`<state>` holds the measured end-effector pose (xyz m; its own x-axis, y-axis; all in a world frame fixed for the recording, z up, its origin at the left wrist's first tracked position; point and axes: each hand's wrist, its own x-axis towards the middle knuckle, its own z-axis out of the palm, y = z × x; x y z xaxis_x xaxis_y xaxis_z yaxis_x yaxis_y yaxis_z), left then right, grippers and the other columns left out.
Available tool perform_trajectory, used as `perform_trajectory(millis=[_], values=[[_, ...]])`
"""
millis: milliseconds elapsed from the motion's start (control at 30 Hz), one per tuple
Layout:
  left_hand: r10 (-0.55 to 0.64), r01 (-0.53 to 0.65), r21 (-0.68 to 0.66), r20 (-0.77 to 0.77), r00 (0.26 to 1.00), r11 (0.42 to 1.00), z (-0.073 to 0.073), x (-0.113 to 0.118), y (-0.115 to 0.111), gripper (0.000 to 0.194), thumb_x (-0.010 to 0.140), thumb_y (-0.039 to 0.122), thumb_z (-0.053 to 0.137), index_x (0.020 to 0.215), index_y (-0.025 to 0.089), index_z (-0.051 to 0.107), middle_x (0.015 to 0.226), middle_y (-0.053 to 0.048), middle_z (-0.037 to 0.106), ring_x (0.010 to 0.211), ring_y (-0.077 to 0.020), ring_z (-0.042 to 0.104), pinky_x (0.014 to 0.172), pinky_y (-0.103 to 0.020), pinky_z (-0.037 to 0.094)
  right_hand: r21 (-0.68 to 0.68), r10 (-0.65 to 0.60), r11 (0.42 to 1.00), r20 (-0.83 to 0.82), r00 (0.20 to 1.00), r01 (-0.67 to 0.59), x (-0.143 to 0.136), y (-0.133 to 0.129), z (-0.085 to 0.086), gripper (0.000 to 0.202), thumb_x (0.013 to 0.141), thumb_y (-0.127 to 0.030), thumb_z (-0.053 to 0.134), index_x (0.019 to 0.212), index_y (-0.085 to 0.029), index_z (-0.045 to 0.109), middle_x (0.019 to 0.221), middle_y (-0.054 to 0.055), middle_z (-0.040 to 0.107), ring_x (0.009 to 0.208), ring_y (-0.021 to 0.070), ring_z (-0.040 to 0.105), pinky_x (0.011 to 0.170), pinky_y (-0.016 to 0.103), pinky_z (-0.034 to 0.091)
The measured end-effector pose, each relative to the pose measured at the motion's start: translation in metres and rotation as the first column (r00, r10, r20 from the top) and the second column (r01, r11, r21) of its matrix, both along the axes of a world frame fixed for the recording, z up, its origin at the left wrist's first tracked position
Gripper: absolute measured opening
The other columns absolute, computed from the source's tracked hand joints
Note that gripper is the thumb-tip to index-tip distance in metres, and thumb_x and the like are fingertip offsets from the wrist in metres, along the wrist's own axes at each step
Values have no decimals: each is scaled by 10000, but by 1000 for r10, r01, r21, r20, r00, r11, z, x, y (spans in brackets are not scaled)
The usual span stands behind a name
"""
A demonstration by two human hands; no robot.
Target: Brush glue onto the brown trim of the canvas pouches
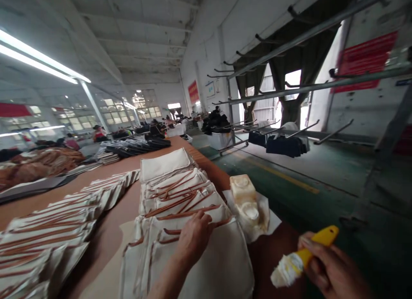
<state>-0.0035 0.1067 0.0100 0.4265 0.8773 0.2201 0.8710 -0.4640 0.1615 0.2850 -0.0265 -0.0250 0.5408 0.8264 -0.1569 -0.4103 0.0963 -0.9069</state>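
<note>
My right hand (331, 264) is closed around the yellow handle of a brush (309, 254), its bristles caked with white paste, at the lower right. My left hand (196, 234) rests on the front of a stack of cream fabric pieces (222, 256) with brown strips; its fingers are bent together at a brown strip, and what they hold is too small to make out. Right of the stack, a cut-open plastic container (243, 189) with white paste on it stands on a white sheet (273, 219).
More cream pieces with brown strips (58, 230) lie overlapped in a row at the left of the brown table (206, 159). Dark pieces (135, 146) and brown material (48, 161) lie farther back. A metal rack (309, 91) stands at the right; people are in the background.
</note>
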Motion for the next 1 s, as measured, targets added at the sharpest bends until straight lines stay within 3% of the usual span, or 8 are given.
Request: perform_trajectory(millis=[100, 167, 367, 567, 733, 900, 1000], values=[[10, -10, -41, -6, 1000, 999, -14, 28, 7, 109, 888, 325, 603, 857, 229, 647, 925, -33, 644, 914, -204, 617, 756, -277, 409, 8, 29, 1000, -143, 989, -28, 10, -2, -5, 465, 528, -546, 910, 656, -184, 648, 501, -45, 397, 425, 70, 296, 374, 172, 280], [20, -20, -64, 6, 1000, 998, -18, 36, 9, 88, 862, 302, 626, 853, 218, 648, 925, -41, 636, 918, -209, 608, 758, -280, 403, 43, 33, 999, -153, 988, -27, 15, -3, -9, 463, 561, -546, 908, 668, -175, 652, 500, -54, 382, 427, 63, 284, 378, 164, 263], [6, 6, -146, 80, 997, 989, -9, 44, -5, 86, 858, 235, 564, 828, 211, 641, 903, -26, 623, 861, -173, 598, 736, -253, 394, 110, 60, 993, -109, 992, -48, 14, 3, -18, 434, 697, -529, 858, 795, -156, 658, 558, -50, 416, 463, 67, 312, 391, 157, 235], [-94, 158, -328, 200, 975, 931, 22, 42, -41, 194, 871, 245, 521, 917, 230, 710, 886, -9, 644, 830, -157, 614, 754, -234, 411, 239, 55, 968, 82, 995, -73, 2, 19, 1, 398, 805, -531, 764, 850, -162, 622, 563, -49, 425, 466, 87, 335, 400, 185, 247], [-77, 253, -458, 367, 927, 852, 43, 39, -70, 238, 900, 311, 505, 939, 198, 710, 923, -23, 637, 881, -182, 607, 761, -236, 426, 281, 100, 942, 288, 952, -183, -16, 24, 17, 367, 880, -535, 675, 868, -175, 607, 567, -39, 459, 494, 124, 397, 434, 218, 307], [-60, 265, -487, 397, 916, 832, 43, 37, -94, 246, 916, 339, 496, 898, 205, 701, 880, 2, 575, 819, -152, 589, 724, -211, 417, 280, 84, 921, 532, 842, -269, -31, 26, 23, 347, 947, -503, 584, 813, -184, 611, 600, -4, 521, 553, 169, 490, 535, 265, 403], [-49, 269, -476, 425, 904, 837, 37, 34, -100, 234, 912, 323, 497, 907, 215, 705, 875, 7, 563, 831, -153, 589, 732, -210, 421, 310, 6, 918, 610, 793, -246, -28, 25, 30, 332, 943, -486, 583, 806, -187, 629, 640, 25, 562, 585, 194, 524, 564, 282, 427]])
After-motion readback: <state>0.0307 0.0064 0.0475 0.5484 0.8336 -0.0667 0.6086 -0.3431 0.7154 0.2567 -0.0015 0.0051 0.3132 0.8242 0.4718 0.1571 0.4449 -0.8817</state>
